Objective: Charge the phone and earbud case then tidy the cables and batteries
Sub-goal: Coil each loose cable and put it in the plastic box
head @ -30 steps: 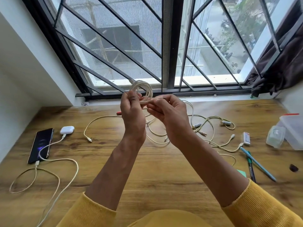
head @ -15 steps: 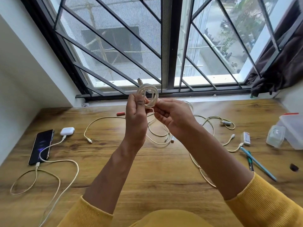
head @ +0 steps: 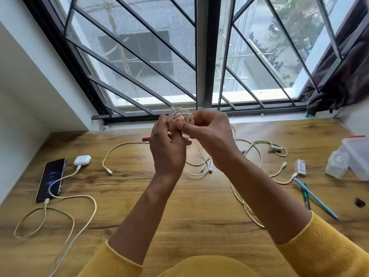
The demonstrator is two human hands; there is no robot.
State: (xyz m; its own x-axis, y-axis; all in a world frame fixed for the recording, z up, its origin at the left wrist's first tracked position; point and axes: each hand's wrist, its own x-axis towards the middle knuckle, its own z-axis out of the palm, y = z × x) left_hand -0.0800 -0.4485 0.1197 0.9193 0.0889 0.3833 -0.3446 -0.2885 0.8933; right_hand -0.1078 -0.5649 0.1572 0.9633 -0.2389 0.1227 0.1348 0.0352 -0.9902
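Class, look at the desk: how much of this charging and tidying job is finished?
Done: phone and earbud case each have a cable plugged in. In hand: left hand and right hand hold a coiled cable. Left: loose cables and batteries lie scattered on the desk.

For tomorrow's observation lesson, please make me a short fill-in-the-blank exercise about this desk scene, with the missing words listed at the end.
1. Both hands, the left hand and the right hand, hold a cable wound into a ____.
2. The phone lies on the ____ side of the desk.
3. The earbud case, which is ____ in colour, has a cable plugged into it.
4. The person's sleeves are ____.

Missing words: coil; left; white; yellow
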